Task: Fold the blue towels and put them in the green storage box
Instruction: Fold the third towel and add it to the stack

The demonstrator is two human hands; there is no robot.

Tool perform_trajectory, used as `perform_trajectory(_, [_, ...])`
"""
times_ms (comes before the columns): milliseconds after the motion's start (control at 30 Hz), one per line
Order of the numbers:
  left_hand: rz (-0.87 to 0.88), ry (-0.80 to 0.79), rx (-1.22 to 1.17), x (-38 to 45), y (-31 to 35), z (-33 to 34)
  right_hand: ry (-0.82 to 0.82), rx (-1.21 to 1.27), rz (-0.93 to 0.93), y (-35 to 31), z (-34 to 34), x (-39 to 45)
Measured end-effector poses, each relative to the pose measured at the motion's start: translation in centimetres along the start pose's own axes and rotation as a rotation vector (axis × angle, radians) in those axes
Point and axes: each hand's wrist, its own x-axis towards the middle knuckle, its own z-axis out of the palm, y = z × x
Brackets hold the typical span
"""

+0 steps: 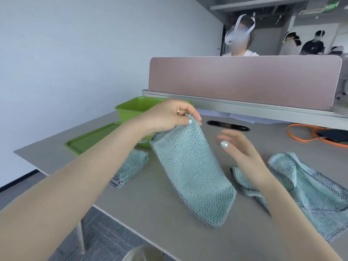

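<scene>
Pinching the top corner of a blue towel (190, 172) at frame centre, the left hand (169, 115) lifts it while its lower edge rests on the table (160, 213); the right hand (239, 147) hovers beside, fingers spread, holding nothing; the green storage box (131, 108) sits behind, upper centre-left

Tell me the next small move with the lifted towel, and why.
Probably bring the open right hand to pinch the lifted towel at another top corner: the left hand pinches only one corner, so it hangs unevenly with its lower edge on the table.
</scene>
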Motion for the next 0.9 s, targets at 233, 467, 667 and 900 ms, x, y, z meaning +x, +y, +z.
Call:
perform_trajectory(233, [0.020,-0.205,-0.048,1.3,2.3,0.3,-0.297,0.111,0.194,-3.1,2.9,1.7])
perform_trajectory(467, [-0.292,0.064,-0.300,0.1,-2.6,-1.1,0.028,0.511,0.171,-3.9,3.3,2.6])
perform_trajectory(667, [-0.485,-0.089,-0.844,-2.5,-8.2,3.9,0.095,0.659,0.212,-4.2,3.7,3.5])
perform_trajectory(900, [-0.289,-0.006,-0.590,-3.5,-5.3,7.0,0.251,0.680,0.334,-3.2,4.5,3.9])
